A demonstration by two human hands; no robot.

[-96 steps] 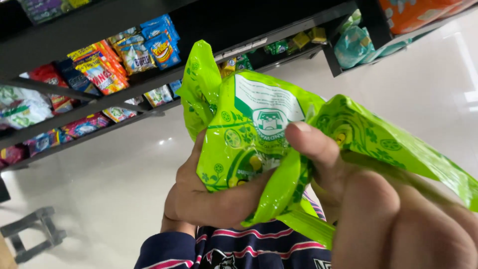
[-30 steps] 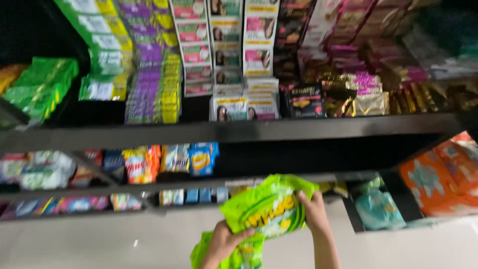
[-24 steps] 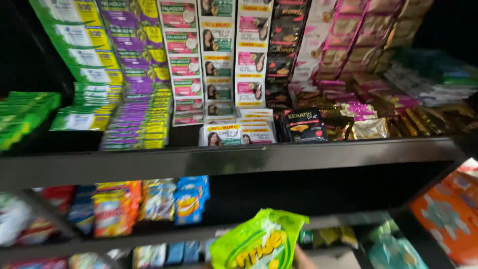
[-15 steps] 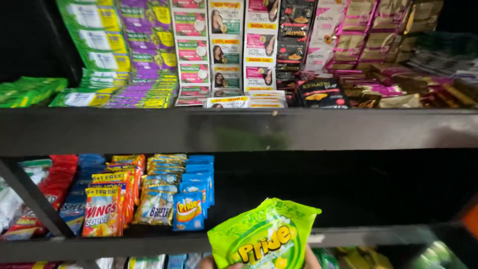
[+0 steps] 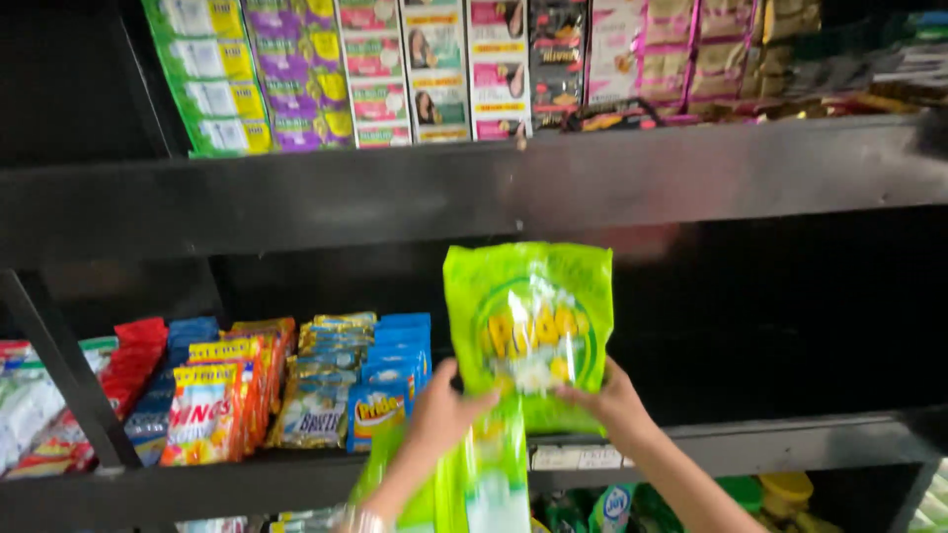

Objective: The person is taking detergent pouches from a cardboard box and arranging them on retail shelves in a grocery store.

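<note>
Black shelving fills your view: the upper shelf (image 5: 474, 188) carries hanging strips of sachets (image 5: 326, 74), and on the middle shelf (image 5: 247, 484) stand red, orange and blue snack bags (image 5: 296, 385) at the left, with dark open space at the right. Half a second ago the green snack packet (image 5: 528, 331) sat low at the frame's bottom edge; now it is raised upright in front of that open space. Your left hand (image 5: 444, 415) pinches its lower left corner, fingers closed on it. More green packets (image 5: 474, 474) dangle below. Your right hand (image 5: 612, 400) grips the lower right corner.
</note>
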